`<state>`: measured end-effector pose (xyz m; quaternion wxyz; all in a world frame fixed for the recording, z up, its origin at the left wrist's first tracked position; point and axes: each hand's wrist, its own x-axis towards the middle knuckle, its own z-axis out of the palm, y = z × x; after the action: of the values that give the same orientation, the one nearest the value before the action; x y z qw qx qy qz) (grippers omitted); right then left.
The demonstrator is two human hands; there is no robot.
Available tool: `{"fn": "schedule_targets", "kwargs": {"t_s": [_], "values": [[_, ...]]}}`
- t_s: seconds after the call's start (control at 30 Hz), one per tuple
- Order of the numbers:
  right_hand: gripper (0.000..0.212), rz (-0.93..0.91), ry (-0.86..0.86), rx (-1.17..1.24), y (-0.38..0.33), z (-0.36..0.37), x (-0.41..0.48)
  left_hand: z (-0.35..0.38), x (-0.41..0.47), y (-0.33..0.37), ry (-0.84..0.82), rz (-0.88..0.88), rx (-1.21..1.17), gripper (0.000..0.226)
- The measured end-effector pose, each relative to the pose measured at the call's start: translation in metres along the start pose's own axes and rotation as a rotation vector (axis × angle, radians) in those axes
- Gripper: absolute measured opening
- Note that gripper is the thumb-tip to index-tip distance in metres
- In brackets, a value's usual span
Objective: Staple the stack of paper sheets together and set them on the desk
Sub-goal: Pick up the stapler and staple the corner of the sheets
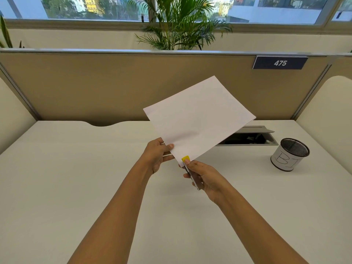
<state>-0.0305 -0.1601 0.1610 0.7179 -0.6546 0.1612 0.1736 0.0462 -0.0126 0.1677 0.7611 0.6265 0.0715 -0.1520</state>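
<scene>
Held above the counter [76, 168], the paper stack [200, 119] slants up and away from its near corner, where the left hand [156, 155] pinches its edge beside the stapler [185, 158], gripped by the right hand [203, 176].

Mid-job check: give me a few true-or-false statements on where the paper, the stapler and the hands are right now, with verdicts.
1. The paper stack is held up off the desk. True.
2. The left hand holds the stapler. False: the left hand pinches the edge of the paper stack, and the right hand grips the stapler.
3. The stapler's yellow tip sits over the near corner of the paper stack. True.
4. The mesh cup lies tipped over on the left side of the desk. False: it stands upright on the right side.
</scene>
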Motion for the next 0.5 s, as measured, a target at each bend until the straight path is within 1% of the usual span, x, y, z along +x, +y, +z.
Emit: {"fn": "schedule_targets", "kwargs": {"t_s": [0.2,0.5], "values": [[0.038,-0.008,0.003,-0.031,0.0009,0.0007,0.0013,-0.0012,-0.0003,0.0003,0.000,0.003,0.004,0.023],[0.031,-0.017,0.000,-0.031,-0.0004,0.0009,0.0035,-0.0017,-0.0003,0.0005,-0.002,0.000,0.000,0.023]]}}
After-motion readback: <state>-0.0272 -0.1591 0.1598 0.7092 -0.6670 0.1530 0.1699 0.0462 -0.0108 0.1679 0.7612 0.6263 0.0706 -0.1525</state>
